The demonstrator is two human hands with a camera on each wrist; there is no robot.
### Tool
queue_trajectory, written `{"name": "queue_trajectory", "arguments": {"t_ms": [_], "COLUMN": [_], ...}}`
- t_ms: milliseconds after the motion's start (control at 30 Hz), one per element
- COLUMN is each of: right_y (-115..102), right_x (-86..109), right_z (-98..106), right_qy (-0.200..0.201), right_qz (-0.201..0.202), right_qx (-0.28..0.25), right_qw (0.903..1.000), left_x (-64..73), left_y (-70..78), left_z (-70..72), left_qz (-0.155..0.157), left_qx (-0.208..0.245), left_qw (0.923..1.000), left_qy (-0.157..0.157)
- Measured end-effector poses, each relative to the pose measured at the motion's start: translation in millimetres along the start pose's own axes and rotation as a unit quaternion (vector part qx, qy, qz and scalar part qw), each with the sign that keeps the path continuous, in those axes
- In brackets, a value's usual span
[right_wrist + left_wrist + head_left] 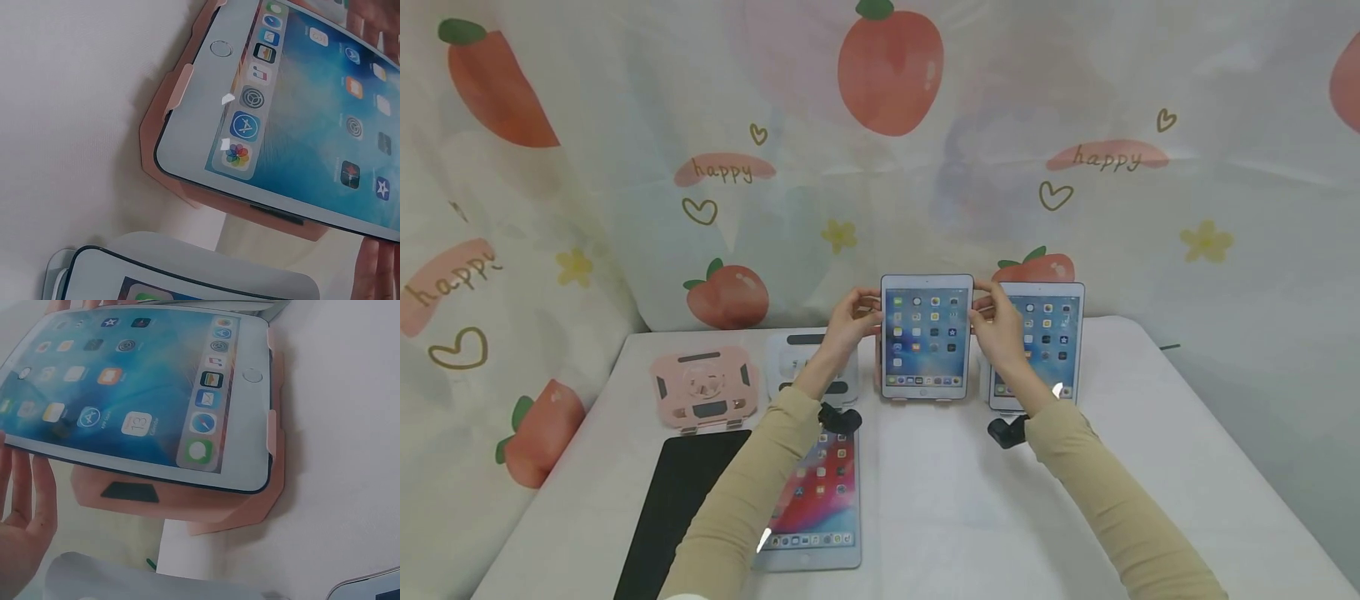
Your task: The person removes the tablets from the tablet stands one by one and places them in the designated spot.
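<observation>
A white tablet (926, 337) with a lit blue home screen leans upright on a pink stand (237, 509), its lower edge behind the stand's small front lips. At the tablet's left edge, my left hand (853, 321) grips the side, some fingers reaching behind it. My right hand (1000, 329) holds the opposite edge in the same way. Close behind the right wrist, a second white tablet (1070, 333) stands propped on a pale stand (56, 275). The backs of the fingertips are partly hidden by the held tablet.
On the left stand a pink folding stand (706, 387) and a white one (780, 354), the latter partly covered by my left arm. Nearer lie a black flat panel (681, 483) and a larger tablet (823, 508) with a red-blue screen. A patterned curtain (910, 192) hangs behind the table (940, 517).
</observation>
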State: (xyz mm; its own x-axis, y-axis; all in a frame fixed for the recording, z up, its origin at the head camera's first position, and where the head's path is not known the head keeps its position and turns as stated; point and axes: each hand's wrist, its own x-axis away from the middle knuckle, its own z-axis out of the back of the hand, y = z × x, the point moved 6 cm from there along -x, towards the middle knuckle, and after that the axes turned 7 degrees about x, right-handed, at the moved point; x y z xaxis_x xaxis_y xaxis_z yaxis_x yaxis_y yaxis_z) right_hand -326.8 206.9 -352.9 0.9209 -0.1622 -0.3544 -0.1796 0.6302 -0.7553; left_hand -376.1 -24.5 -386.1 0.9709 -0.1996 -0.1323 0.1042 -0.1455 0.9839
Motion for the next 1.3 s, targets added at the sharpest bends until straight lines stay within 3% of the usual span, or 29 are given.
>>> {"name": "queue_trajectory", "arguments": {"t_ms": [333,567,900,1300], "right_y": [0.8,-1.5,-9.5,-20.0], "right_x": [3.8,6.6,14.0,27.1], "right_z": [4.7,8.2,13.9,25.7], "right_qy": [-0.013,-0.025,-0.003,0.004], "right_qz": [0.027,0.041,0.076,0.091], "right_qx": [-0.029,-0.040,-0.045,-0.069], "right_qw": [0.9991,0.9980,0.9961,0.9934], "left_x": [8.4,12.6,24.1,38.3], "left_y": [2.4,5.8,16.8,30.6], "left_z": [-3.0,-3.3,-6.9,-10.0], "left_qz": [-0.026,-0.040,-0.104,-0.123], "left_qx": [0.001,-0.014,-0.051,-0.052], "left_qw": [0.9991,0.9989,0.9933,0.9910], "left_qy": [-0.034,-0.022,-0.002,-0.001]}}
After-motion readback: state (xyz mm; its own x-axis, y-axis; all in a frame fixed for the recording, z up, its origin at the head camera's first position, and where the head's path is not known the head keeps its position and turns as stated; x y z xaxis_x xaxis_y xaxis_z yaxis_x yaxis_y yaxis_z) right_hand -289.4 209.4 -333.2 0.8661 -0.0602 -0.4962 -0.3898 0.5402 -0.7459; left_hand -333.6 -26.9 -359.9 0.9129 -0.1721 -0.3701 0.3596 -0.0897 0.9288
